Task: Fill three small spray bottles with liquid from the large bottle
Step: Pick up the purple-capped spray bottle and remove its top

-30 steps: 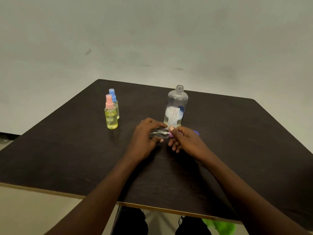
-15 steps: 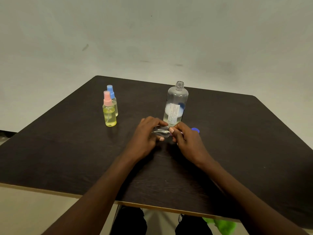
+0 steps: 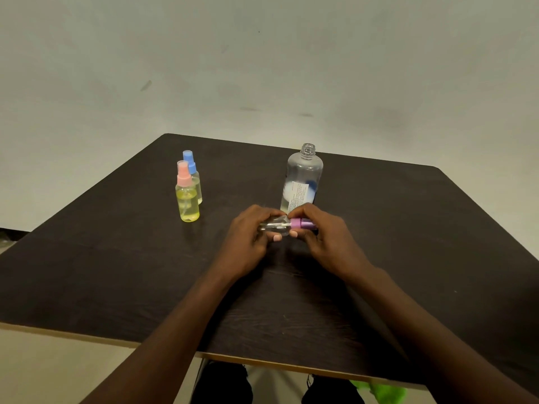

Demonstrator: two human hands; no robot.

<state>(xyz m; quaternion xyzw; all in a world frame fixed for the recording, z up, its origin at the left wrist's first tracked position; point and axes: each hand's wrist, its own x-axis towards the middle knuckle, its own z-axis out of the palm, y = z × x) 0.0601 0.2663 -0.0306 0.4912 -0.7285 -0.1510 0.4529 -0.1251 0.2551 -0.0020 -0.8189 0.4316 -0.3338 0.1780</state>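
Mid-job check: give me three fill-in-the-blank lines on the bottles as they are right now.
1. The left hand and right hand hold a small bottle with a ____ spray top.
2. The large bottle stands upright with no ____ on its neck.
3. The pink-capped bottle holds ____ liquid.
Missing words: purple; cap; yellow.

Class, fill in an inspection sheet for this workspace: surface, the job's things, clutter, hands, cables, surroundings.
Surface: dark wood-grain table with a pale edge.
Job's things: large bottle upright, no cap on; pink-capped spray bottle upright, holding yellow liquid; blue-capped spray bottle close behind it; purple-capped spray bottle held sideways above the table.
Clutter: nothing seen.
Hands: left hand grips that bottle's clear body; right hand pinches its purple cap.
Cables: nothing seen.
Surroundings: plain pale wall; green object on the floor below the near edge.
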